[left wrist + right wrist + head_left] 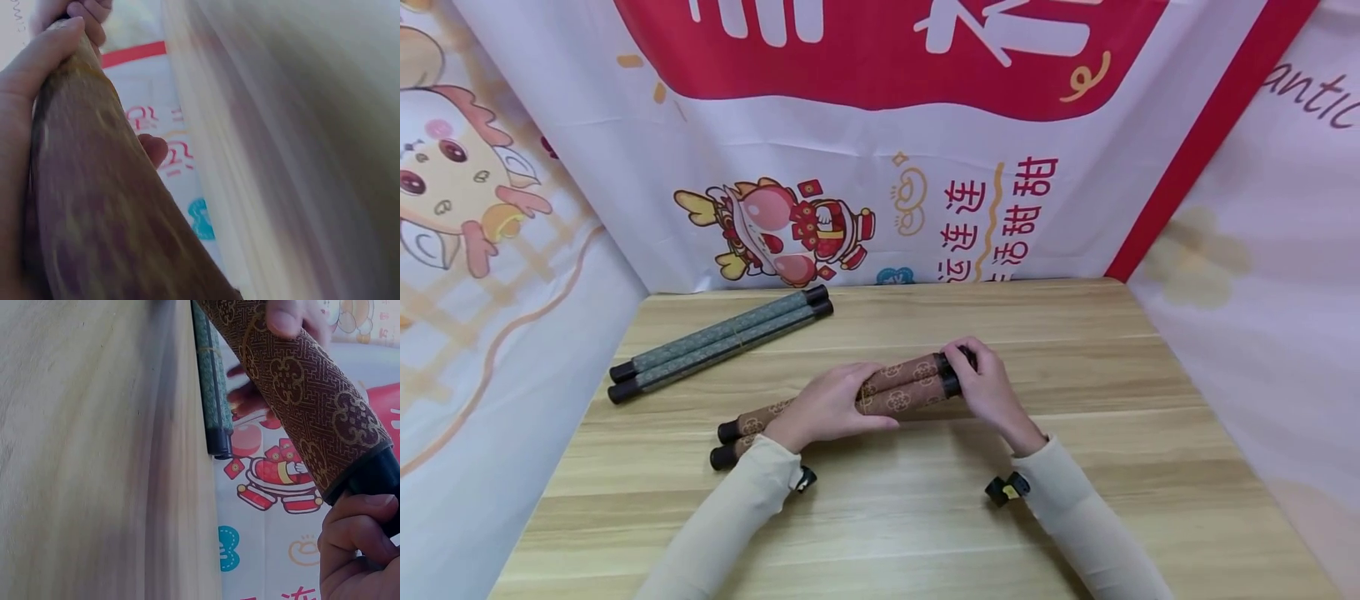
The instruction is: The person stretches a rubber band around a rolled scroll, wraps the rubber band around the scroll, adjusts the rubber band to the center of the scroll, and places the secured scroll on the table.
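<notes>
A brown scroll point(916, 393) with gold flower patterns is rolled into two side-by-side rolls with black end caps. It slants over the table, its right end farther back than its left. My left hand point(829, 406) grips it round the middle, thumb on the near side and fingers over the far side. At the right end, my right hand point(988, 390) holds the black caps, its fingers curled round them in the right wrist view. A thin band circles the brown scroll point(106, 169) near the left thumb. The left wrist view is blurred.
A green patterned scroll point(722, 340), also two rolls with black ends and a thin tie, lies at the table's back left. Printed cloth point(850, 137) hangs behind the wooden table point(917, 525) and along both sides.
</notes>
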Available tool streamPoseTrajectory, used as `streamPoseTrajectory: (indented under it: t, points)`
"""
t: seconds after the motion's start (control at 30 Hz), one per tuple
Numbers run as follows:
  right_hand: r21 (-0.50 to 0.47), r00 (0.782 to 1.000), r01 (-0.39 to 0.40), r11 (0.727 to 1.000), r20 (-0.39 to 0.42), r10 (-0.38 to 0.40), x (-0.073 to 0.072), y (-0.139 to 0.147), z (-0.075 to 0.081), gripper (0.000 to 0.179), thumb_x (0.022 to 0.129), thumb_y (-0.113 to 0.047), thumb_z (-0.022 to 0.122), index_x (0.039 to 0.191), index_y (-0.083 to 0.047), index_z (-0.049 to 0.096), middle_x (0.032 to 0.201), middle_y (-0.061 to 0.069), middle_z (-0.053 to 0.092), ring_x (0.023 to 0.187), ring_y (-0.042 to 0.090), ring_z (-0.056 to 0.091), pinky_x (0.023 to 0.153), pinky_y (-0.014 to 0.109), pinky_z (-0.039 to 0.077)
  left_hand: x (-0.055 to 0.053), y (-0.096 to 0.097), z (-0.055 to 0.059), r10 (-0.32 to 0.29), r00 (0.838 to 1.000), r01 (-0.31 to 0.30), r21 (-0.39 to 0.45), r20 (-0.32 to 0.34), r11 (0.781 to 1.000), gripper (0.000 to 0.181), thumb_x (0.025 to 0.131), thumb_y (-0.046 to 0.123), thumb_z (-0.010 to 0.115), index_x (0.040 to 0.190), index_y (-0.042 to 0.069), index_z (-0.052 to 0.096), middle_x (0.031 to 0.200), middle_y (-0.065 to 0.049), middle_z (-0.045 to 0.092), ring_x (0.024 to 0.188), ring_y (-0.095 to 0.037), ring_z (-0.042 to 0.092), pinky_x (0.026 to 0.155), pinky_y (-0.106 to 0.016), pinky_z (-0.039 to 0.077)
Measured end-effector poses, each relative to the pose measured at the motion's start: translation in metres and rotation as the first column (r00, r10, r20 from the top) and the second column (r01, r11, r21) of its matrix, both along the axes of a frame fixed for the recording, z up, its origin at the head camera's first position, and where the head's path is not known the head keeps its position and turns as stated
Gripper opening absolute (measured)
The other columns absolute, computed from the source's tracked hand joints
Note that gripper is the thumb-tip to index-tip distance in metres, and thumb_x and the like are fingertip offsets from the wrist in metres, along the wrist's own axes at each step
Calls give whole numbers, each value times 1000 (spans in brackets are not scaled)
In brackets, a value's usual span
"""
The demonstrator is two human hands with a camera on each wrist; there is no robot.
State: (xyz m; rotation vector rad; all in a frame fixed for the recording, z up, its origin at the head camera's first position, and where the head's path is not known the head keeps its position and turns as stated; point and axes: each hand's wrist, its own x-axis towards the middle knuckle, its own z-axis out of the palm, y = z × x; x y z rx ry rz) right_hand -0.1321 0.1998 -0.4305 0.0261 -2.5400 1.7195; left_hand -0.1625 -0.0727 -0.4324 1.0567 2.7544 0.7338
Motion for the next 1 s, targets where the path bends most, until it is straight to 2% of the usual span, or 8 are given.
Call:
streamPoseTrajectory:
  t: [0.13,0.27,0.4,0.57,0.8,0.9,1.0]
  points:
    - [15,1000,-6,1000,-1,6,-1,6,0,41,112,-40,50,124,-4,66,114,20,61,85,21,56,63,28,56,1,-19,-6,23,1000,-23,9,2,1000,86,82,67,81,148,18,59,138,-3,70,123,-23,69,104,-47,57]
    - [22,1000,-2,1000,7,1,-2,9,-5,41,112,-39,49,124,-3,66,114,20,62,86,21,57,65,31,58,2,-32,-9,19,1000,-19,-1,12,1000,85,83,65,82,148,16,59,139,-5,71,124,-24,69,105,-47,57]
    - [20,1000,-4,1000,20,3,0,8,-8,41,113,-39,48,125,-4,66,116,19,62,88,22,57,69,34,58,4,-33,-7,22,999,-22,-17,31,1000,89,84,62,82,151,10,56,143,-10,68,129,-29,67,109,-49,55]
    - [29,999,-6,1000,44,5,1,6,-14,44,113,-42,46,128,-4,65,121,19,61,95,23,55,74,29,53,3,-31,-9,24,999,-24,-17,27,1000,90,83,62,83,151,11,55,144,-10,67,130,-29,66,109,-49,55]
    - [42,997,-19,999,69,16,0,10,-23,46,114,-40,42,132,-2,62,123,18,60,102,25,54,81,30,49,6,-48,-14,48,998,-47,-14,52,999,74,82,56,86,142,19,63,129,-1,73,111,-18,69,96,-44,58]
    - [61,997,-30,998,77,26,-1,11,-26,45,114,-42,41,130,-6,63,122,18,61,102,26,55,82,32,48,8,-51,-12,36,999,-35,-30,35,999,71,83,55,86,140,18,64,124,0,74,106,-15,70,92,-42,59]
    - [87,996,-42,995,83,35,-4,11,-28,45,114,-44,41,130,-9,63,124,17,63,108,28,57,88,34,48,8,-51,-9,26,1000,-26,-44,7,999,67,83,54,87,135,16,66,117,0,75,99,-14,70,87,-40,59]
